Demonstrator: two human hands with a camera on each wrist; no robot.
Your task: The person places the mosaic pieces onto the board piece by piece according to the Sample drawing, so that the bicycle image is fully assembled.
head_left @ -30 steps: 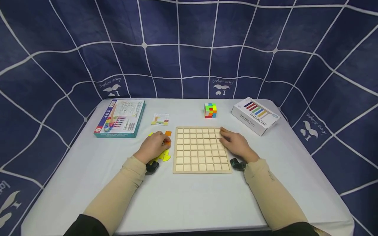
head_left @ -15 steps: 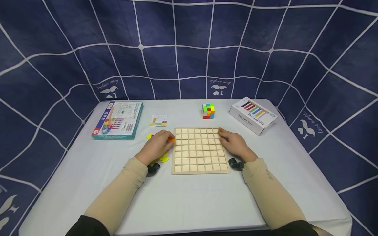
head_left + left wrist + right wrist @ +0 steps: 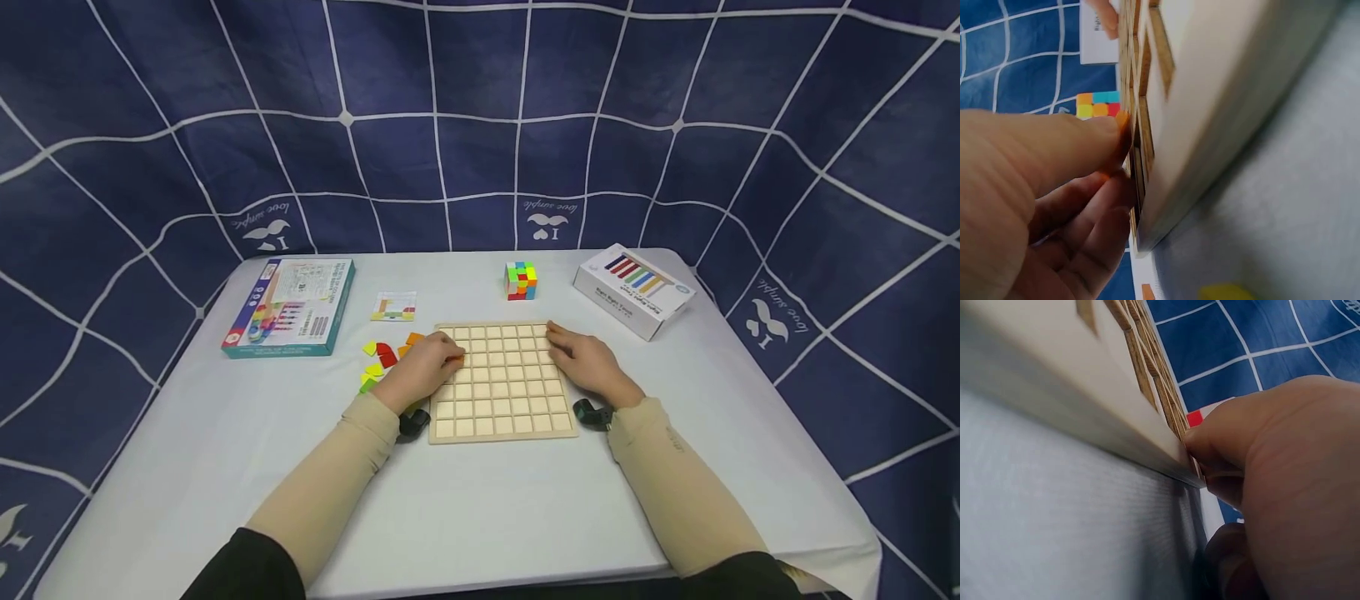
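A square wooden grid board [image 3: 504,408] with rows of shallow compartments lies flat on the table. My left hand [image 3: 422,367] is over the board's upper left part, pinching a small orange tile [image 3: 1124,132] between thumb and fingers. In the left wrist view the tile is right at the compartments, mostly covered by the fingertips. At the board's upper right edge rests my right hand [image 3: 591,364], its fingertips touching the rim. Left of the board lie loose tiles: red ones [image 3: 386,356], orange ones, yellow ones [image 3: 373,369] and a green one [image 3: 367,384], partly hidden behind my left hand.
Behind the tiles lies a small printed pattern card [image 3: 393,306]. A flat teal-edged box [image 3: 291,307] is at the back left. A colourful puzzle cube [image 3: 521,281] and a white box [image 3: 633,290] stand at the back right. A blue curtain [image 3: 480,150] hangs behind the white table.
My left hand has carried the orange tile rightward from the loose pile to over the board, uncovering red, yellow and green tiles. The right hand stays at the board's edge.
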